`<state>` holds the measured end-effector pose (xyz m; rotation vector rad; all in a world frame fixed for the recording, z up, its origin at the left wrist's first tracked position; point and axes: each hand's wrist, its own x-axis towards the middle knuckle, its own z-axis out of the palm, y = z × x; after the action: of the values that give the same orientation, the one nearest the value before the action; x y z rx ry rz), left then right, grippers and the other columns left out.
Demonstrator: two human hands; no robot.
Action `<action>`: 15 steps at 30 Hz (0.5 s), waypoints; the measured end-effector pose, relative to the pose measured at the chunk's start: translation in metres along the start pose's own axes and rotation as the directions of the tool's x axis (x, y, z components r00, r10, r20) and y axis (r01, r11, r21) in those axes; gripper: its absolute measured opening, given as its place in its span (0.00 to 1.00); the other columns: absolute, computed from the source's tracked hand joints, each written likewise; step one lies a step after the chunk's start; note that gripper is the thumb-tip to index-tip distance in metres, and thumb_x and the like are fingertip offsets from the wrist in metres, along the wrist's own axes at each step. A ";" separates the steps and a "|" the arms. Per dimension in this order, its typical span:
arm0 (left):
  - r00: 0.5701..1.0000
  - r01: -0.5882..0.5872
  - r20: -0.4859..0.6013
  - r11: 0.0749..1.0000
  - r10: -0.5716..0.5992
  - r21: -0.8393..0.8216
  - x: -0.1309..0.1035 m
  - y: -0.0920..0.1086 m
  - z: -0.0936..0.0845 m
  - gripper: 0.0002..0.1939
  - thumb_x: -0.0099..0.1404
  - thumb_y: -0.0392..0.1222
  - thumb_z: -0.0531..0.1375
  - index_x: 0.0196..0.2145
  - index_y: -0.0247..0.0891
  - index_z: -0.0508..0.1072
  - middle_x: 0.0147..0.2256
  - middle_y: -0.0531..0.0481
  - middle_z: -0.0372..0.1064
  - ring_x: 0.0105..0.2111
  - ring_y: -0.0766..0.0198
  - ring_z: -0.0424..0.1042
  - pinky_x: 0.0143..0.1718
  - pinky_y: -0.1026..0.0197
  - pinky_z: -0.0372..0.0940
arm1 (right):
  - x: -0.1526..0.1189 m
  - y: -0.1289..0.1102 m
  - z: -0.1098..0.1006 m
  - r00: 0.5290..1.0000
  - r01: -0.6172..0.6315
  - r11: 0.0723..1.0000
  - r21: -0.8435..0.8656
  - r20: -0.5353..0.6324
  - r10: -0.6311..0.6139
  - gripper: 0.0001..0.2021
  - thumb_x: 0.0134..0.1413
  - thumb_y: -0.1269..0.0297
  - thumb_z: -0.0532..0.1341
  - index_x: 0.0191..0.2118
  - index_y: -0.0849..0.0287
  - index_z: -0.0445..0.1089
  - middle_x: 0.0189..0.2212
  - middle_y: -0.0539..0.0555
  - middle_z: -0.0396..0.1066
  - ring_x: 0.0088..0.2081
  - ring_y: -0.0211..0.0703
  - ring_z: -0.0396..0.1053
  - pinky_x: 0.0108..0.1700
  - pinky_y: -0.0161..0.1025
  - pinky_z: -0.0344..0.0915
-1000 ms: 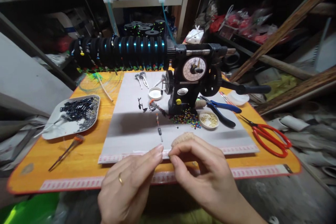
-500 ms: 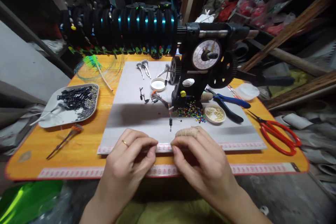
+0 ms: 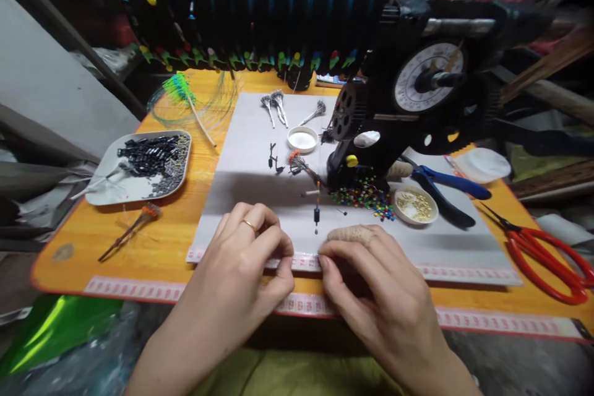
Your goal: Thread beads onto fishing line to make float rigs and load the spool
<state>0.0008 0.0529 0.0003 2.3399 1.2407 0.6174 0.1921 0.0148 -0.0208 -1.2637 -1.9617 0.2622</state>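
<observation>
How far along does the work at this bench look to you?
The row of black spools already carries coloured pins, so that part looks done. The left hand and right hand are pinched near the board's front edge; anything held is too fine to see. Loose pins and black pieces in the tray seem left to use.

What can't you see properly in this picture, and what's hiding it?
All in the head view:
- Whether the left hand or right hand pinches something thin: their own fingers hide it, or it's too small.
- The numbers on the dial: too small and blurred.
- Part of the scissors: cut off by the right edge.
- The top of the black roll: cut off by the top edge.
</observation>
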 end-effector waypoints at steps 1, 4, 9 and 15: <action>1.000 -0.002 0.011 1.000 0.002 0.000 0.001 -0.001 -0.001 0.06 0.64 0.29 0.56 0.33 0.37 0.68 0.37 0.49 0.62 0.42 0.57 0.61 0.42 0.53 0.60 | 0.001 0.000 0.001 1.000 0.002 1.000 0.000 -0.002 -0.002 0.05 0.57 0.80 0.60 0.36 0.63 0.69 0.32 0.56 0.70 0.36 0.44 0.64 0.39 0.43 0.62; 0.999 -0.004 0.033 1.000 0.004 -0.006 0.002 -0.005 -0.004 0.06 0.65 0.29 0.55 0.33 0.37 0.68 0.37 0.49 0.62 0.42 0.57 0.61 0.42 0.53 0.59 | 0.003 -0.001 0.003 1.000 0.009 1.000 0.004 0.000 -0.009 0.05 0.57 0.80 0.60 0.37 0.64 0.70 0.32 0.56 0.70 0.37 0.44 0.64 0.40 0.43 0.63; 0.999 -0.004 0.054 0.999 0.006 -0.035 0.002 -0.008 -0.006 0.06 0.65 0.29 0.55 0.33 0.37 0.68 0.37 0.49 0.63 0.42 0.57 0.61 0.42 0.53 0.60 | 0.004 -0.001 0.003 1.000 0.012 1.000 0.013 0.006 -0.012 0.06 0.56 0.81 0.61 0.37 0.65 0.70 0.32 0.56 0.70 0.37 0.43 0.64 0.40 0.42 0.64; 1.000 -0.028 0.009 0.998 0.028 -0.051 0.000 -0.010 -0.004 0.07 0.65 0.29 0.55 0.31 0.37 0.68 0.35 0.49 0.64 0.40 0.58 0.62 0.38 0.54 0.58 | 0.005 -0.001 0.002 1.000 -0.007 1.000 -0.011 -0.008 0.007 0.06 0.56 0.81 0.62 0.37 0.65 0.71 0.33 0.56 0.70 0.39 0.43 0.64 0.42 0.41 0.64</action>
<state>-0.0081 0.0590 -0.0024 2.3193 1.1758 0.6384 0.1893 0.0189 -0.0195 -1.2772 -1.9549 0.2499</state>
